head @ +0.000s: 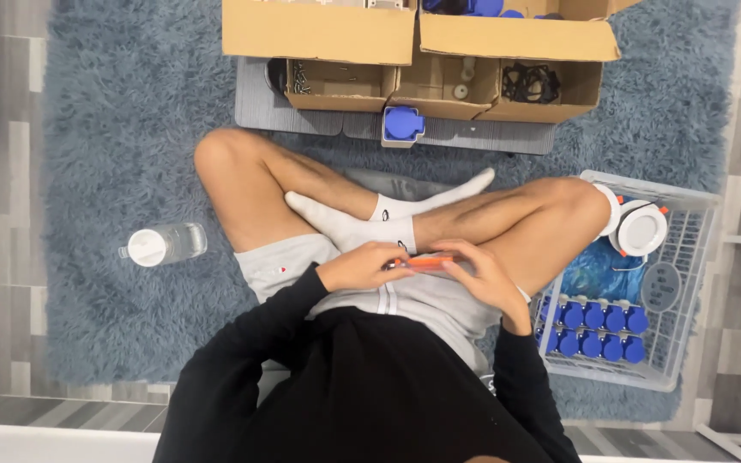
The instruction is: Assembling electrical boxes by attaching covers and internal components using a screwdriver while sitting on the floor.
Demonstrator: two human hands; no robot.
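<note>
Both the left hand (360, 267) and the right hand (484, 276) are gripping a small flat orange plastic tool (426, 261) over the lap, and holding it steady with both seems wise.

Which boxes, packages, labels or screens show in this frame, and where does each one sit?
Large cardboard boxes: top centre, brown, flaps open.
Small cardboard trays: below them, brown, holding small parts.
Wire basket: right, white, holding blue caps.
Bottle: left on rug, clear, white cap.
No screens or signs.
</note>
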